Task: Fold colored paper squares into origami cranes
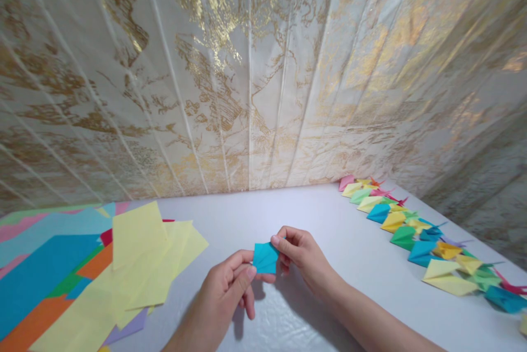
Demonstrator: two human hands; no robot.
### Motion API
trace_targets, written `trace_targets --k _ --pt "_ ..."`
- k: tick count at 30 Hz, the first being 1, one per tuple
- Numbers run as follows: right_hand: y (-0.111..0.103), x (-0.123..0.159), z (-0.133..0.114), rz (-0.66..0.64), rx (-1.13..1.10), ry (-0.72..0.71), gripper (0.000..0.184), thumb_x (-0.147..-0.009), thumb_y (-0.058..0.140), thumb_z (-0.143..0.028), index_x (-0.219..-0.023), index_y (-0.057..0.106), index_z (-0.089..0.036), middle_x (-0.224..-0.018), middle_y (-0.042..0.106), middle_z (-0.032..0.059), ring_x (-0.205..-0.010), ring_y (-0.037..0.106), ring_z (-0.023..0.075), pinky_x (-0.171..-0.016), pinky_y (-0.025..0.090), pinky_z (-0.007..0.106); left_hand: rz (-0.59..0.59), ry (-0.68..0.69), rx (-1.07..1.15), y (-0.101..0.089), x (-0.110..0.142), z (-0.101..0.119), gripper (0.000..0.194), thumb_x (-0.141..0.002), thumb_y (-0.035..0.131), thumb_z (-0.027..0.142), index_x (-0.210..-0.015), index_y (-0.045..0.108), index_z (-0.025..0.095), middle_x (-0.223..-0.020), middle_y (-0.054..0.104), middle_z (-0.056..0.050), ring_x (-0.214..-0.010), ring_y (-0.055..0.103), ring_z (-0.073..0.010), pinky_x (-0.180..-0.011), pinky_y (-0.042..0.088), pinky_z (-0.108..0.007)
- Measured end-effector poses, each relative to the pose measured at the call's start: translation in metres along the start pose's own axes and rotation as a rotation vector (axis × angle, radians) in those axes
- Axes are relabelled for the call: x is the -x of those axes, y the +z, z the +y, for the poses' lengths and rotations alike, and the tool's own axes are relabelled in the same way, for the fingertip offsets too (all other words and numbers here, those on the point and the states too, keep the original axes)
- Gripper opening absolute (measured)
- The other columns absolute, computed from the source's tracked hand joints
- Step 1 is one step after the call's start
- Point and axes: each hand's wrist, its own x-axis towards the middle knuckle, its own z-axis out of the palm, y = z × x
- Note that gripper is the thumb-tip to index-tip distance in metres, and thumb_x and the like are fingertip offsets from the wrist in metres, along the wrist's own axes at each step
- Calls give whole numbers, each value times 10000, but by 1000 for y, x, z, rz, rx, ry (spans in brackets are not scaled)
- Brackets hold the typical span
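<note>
Hands meet at the lower middle of the frame over a small folded piece of blue paper. The left hand comes up from the bottom edge with its fingers curled in, thumb and forefinger pinching the paper's left side. The right hand reaches in from the lower right, its thumb and fingertips closed on the paper's upper right corner. The paper is matte turquoise, folded to a compact, roughly square shape with crisp edges, and it is held just above the table between the two hands.

The table is smooth and pale grey-white, with a faintly crinkled sheen near the bottom edge of the frame. At the lower left lies a loose heap of paper sheets: flat, thin squares in blue, orange, green, pink and lilac, overlapping at odd angles, with several pale yellow sheets on top, their corners sharp and their surfaces uncreased.

Along the right side, a row of folded paper figures runs from the middle right down to the lower right corner. They are pointed, angular shapes in pink, yellow, green, blue and red, lying close together and partly overlapping, with thin tips sticking out.

Behind the table, filling the upper half of the frame, stands a wall covered in a cream material with worn gold patterning and straight raised seams.
</note>
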Motion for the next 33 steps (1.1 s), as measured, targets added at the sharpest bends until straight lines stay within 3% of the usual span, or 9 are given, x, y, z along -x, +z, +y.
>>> trace_targets --k 3,6,10,12,14,19,22,26,33 --pt "-4 -3 -2 54 6 -24 548 -649 823 -646 -626 538 -178 -447 449 -78 -404 386 71 -416 322 210 2 -16 9 -1 2 0 410 -973 439 518 -1106 629 180 -863 716 -43 -568 577 -132 -577 437 -249" --pt "-4 -2 1 58 35 -72 519 -681 812 -626 -647 570 -168 -475 484 -64 -437 401 75 -460 317 215 94 54 -171 -3 3 -1 343 -963 475 498 -1106 613 218 -847 681 -21 -652 584 -165 -617 459 -269" --pt "-2 1 4 -108 135 -104 408 -758 772 -555 -780 661 -163 -618 600 -16 -541 485 110 -556 372 247 305 421 -594 -12 2 1 38 -907 585 241 -901 548 244 -1003 629 -22 -886 611 -196 -788 478 -300" --pt "-2 2 4 -115 274 -177 234 -825 718 -405 -877 696 -179 -732 636 3 -639 527 136 -634 406 268 318 658 -801 -15 2 1 157 -909 490 87 -861 510 236 -1127 625 -47 -1053 599 -217 -894 455 -331" --pt "-4 3 2 -59 439 -295 130 -841 620 -211 -942 701 -196 -847 647 18 -757 554 161 -724 426 287 237 800 -990 -15 3 1 256 -892 409 -4 -902 531 221 -1103 646 -61 -1044 604 -230 -920 446 -370" --pt "-4 7 -3 -67 677 -467 280 -765 478 -4 -888 634 -202 -855 617 16 -825 553 173 -781 439 292 121 550 -1209 -9 3 -7 268 -824 445 -9 -847 598 211 -830 640 -40 -761 590 -258 -721 487 -401" --pt "-1 12 -5 -180 772 -527 214 -813 515 -22 -887 608 -200 -869 631 21 -845 560 180 -785 443 298 70 431 -1086 -11 3 -5 147 -819 597 105 -901 644 218 -970 676 -55 -908 623 -273 -836 507 -413" --pt "-1 12 -2 -321 972 -633 118 -880 635 -144 -987 642 -193 -962 662 57 -912 567 216 -828 451 342 -58 283 -857 -22 1 7 295 -724 640 69 -966 676 235 -1088 663 -22 -1032 627 -224 -920 503 -324" --pt "-3 7 8 -340 1112 -714 189 -867 717 -176 -1053 692 -200 -996 693 61 -900 568 217 -810 466 330 -120 290 -812 -35 -8 12 301 -793 567 59 -986 713 237 -1045 677 -10 -982 655 -191 -899 497 -280"
